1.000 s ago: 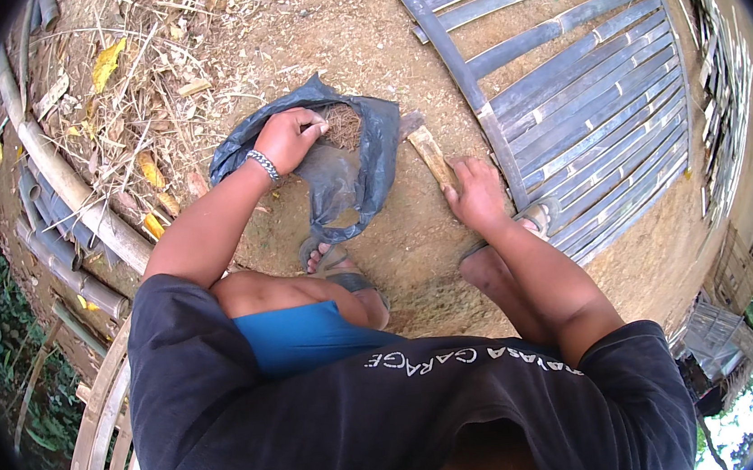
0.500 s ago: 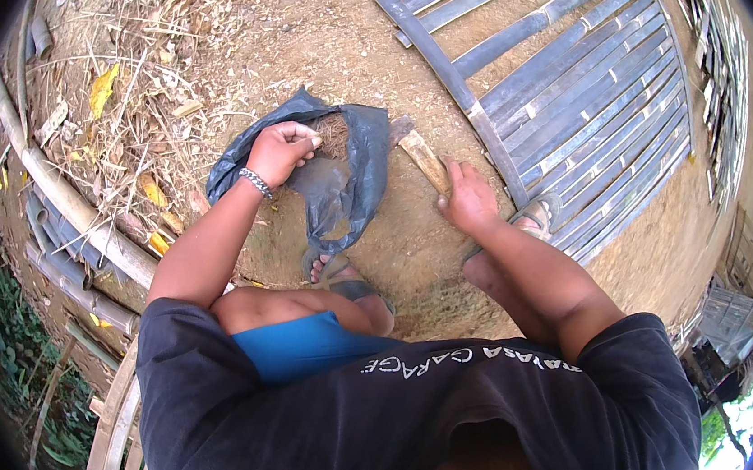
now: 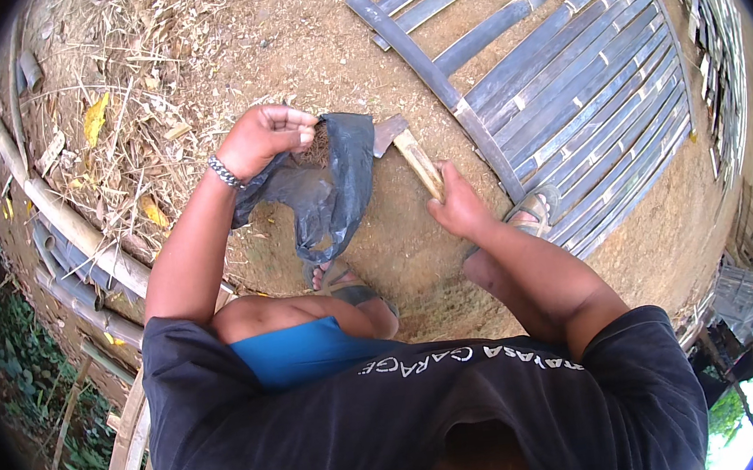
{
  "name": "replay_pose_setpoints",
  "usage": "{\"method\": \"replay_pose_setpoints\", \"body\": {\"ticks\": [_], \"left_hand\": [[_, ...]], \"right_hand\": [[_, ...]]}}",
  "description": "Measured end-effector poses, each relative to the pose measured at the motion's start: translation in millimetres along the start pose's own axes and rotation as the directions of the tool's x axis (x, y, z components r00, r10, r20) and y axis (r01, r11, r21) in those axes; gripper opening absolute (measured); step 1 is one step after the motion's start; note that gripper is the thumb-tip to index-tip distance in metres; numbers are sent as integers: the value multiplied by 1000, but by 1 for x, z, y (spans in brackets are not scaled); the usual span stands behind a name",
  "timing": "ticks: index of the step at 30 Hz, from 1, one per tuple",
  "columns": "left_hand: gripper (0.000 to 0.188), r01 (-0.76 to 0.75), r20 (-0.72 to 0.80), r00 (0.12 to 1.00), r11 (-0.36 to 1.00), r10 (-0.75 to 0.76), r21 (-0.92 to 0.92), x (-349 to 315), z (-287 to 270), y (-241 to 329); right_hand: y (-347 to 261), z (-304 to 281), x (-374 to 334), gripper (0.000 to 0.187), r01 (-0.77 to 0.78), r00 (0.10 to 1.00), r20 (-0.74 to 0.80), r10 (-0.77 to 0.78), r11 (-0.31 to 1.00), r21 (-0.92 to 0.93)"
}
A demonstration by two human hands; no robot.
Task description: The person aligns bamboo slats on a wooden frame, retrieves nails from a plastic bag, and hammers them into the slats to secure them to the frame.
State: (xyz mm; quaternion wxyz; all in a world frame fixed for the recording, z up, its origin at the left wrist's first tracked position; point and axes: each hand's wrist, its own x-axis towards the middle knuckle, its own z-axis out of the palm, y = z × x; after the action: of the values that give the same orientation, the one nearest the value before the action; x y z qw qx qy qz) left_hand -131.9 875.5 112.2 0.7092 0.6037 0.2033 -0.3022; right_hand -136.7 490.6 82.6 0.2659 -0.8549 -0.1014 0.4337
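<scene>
Brown earth ground (image 3: pixel 434 266) is spreading beneath everything, with dry litter (image 3: pixel 142 58) lying thick at far left and a bamboo panel (image 3: pixel 561 81) resting at far right. In the head view, the black plastic bag (image 3: pixel 353 165) is sitting on the ground between the 2 hands, its brown strand-like contents (image 3: pixel 318 153) showing through the mouth. The left hand (image 3: pixel 263 142) is hovering over its far left part and is the nearer hand; from those fingertips the bag is stretching right and near, its right side running far to near. The left thumb and fingers are coming close together at the bag's far edge; whether they are pinching plastic or something small, I cannot tell. The right hand (image 3: pixel 462 204) is curling its fingers around the near end of the short-handled tool (image 3: pixel 418 164), whose long axis is slanting from near right to far left, its metal head pointing just beside the bag's right side. Counting: 1 bag, 1 tool, 1 panel, 2 sandals (image 3: pixel 347 287) and 2 larger yellow leaves (image 3: pixel 95 120) are showing.
</scene>
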Motion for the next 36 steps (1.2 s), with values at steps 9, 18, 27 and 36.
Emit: {"method": "replay_pose_setpoints", "body": {"ticks": [9,18,27,36], "left_hand": [[20,-387,-229,785,744,576,545,107,53,33],[15,-374,-424,552,668,718,644,185,98,24],[10,-405,-379,371,515,848,756,199,97,-4],[9,-431,-430,353,552,831,714,204,103,-3]], "right_hand": [[42,18,12,45,-81,994,-40,106,907,413],[8,-31,59,39,117,927,-373,44,910,398],[2,-48,92,25,106,918,-354,177,752,650],[1,-54,89,32,42,929,-340,145,873,487]]}}
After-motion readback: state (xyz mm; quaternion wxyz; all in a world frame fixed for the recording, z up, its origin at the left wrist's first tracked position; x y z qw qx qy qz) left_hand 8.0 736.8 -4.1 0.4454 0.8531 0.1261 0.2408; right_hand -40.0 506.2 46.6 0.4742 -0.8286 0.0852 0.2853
